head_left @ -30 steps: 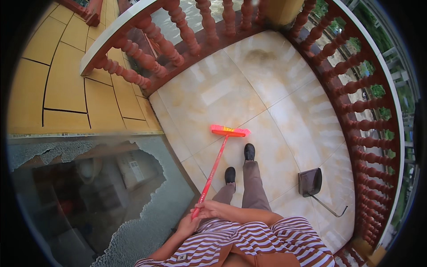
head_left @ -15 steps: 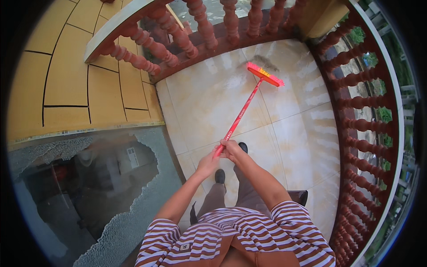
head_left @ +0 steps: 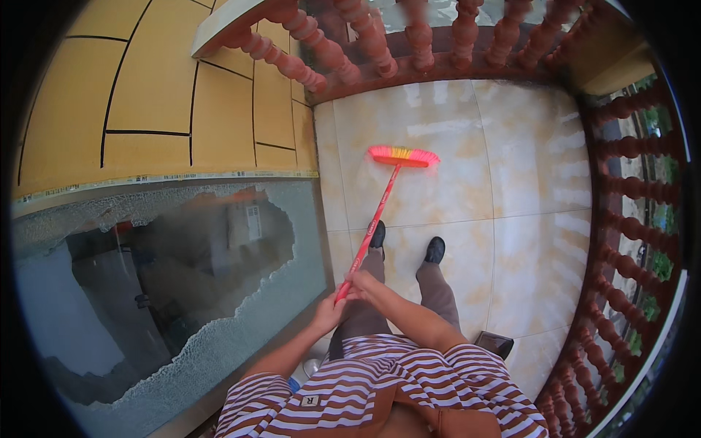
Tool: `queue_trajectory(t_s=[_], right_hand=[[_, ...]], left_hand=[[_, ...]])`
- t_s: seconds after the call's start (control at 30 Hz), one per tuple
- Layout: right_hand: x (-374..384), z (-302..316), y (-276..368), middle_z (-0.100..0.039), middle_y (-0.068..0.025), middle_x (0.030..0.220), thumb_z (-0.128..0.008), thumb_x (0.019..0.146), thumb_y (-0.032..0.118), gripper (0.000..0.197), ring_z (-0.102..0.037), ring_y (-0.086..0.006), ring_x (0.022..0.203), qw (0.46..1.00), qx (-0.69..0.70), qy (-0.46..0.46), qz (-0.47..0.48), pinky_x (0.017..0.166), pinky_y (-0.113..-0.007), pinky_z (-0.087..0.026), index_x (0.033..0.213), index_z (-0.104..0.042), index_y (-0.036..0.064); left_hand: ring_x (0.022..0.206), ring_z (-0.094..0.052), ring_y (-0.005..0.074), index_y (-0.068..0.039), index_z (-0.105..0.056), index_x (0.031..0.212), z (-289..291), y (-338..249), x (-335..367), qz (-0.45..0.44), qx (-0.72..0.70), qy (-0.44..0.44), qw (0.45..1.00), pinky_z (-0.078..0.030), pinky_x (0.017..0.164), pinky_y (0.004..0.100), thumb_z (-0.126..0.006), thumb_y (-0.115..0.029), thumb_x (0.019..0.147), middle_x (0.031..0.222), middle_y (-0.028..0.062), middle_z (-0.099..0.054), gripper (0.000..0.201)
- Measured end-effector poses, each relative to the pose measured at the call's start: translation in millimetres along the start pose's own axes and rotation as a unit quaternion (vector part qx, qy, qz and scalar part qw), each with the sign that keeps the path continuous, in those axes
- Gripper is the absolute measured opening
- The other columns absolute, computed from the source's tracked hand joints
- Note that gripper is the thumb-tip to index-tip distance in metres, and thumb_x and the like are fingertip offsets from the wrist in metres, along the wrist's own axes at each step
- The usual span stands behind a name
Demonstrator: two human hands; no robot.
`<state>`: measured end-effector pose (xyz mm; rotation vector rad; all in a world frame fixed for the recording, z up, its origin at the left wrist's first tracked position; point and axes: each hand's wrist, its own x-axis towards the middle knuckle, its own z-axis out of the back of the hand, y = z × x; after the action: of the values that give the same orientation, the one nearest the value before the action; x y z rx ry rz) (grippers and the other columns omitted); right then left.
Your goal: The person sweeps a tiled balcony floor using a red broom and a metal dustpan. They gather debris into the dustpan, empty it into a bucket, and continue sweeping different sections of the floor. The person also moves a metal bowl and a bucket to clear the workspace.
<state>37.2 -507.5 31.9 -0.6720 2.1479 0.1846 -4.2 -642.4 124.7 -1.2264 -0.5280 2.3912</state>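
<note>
With both hands I hold a broom, its long red handle (head_left: 372,226) slanting up and slightly right from me. At the far end its wide head (head_left: 404,157) has pink and yellow bristles and rests on the tiled floor (head_left: 453,182). My left hand (head_left: 330,312) is closed round the handle near its lower end. Just above it, my right hand (head_left: 359,285) is closed on the same handle, the two hands nearly touching. Some fingers are hidden behind the handle and each other.
A red baluster railing (head_left: 632,188) curves along the right, and another (head_left: 422,44) stands at the far side. To the left are a yellow tiled wall (head_left: 150,87) and a glass pane (head_left: 292,328) with a ragged-edged coating. A dark box-like thing (head_left: 495,344) sits behind my right leg.
The broom head has come nearer to me. A grey patch behind it on the floor no longer shows. My feet have stepped and the view has shifted; both hands keep their grip.
</note>
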Motion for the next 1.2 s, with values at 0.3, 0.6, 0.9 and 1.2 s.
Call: queue_trajectory(t_s=[0.3,0.6,0.9,1.2], right_hand=[[-46,-19,185,-0.054,-0.0062,0.064,-0.055,0.088,0.014,0.015,-0.06,-0.0212,0.053,0.939,0.001,-0.146,0.31,0.045,-0.034,-0.049,0.085,-0.049,0.0003],[-6,-146,210,-0.053,-0.0028,0.061,-0.057,0.084,0.007,0.009,-0.049,-0.0124,0.041,0.982,0.069,-0.052,0.171,0.037,-0.026,-0.038,0.08,-0.05,0.0033],[-36,-4,305,-0.048,0.0028,0.06,-0.042,0.092,0.01,0.016,-0.041,-0.0028,0.04,0.936,0.315,0.056,0.148,0.037,-0.017,-0.026,0.102,-0.046,-0.0014],[-64,-69,271,-0.048,-0.0029,0.06,-0.045,0.086,0.004,0.011,-0.045,-0.0125,0.042,0.931,0.197,-0.153,0.268,0.037,-0.024,-0.037,0.095,-0.042,0.0005]], left_hand=[[0.041,-0.039,0.0078,-0.003,-0.048,0.123,92,-170,55,0.162,-0.527,0.187,0.813,-0.031,0.035,0.0235,-0.039,-0.032,0.1,0.065,0.0015,-0.048,0.038],[0.07,-0.056,0.0142,-0.003,-0.046,0.129,193,-149,66,-0.191,-0.15,0.041,0.969,-0.046,0.058,0.0247,-0.053,-0.017,0.091,0.092,0.0077,-0.057,0.04],[0.072,-0.056,0.0083,-0.006,-0.052,0.123,225,-87,117,-0.167,-0.151,-0.007,0.974,-0.046,0.056,0.0196,-0.056,-0.007,0.087,0.095,0.0037,-0.055,0.036],[0.097,-0.058,0.0173,-0.006,-0.041,0.134,186,-158,134,-0.161,-0.271,0.182,0.931,-0.051,0.07,0.0262,-0.063,-0.012,0.086,0.116,0.0124,-0.05,0.053]])
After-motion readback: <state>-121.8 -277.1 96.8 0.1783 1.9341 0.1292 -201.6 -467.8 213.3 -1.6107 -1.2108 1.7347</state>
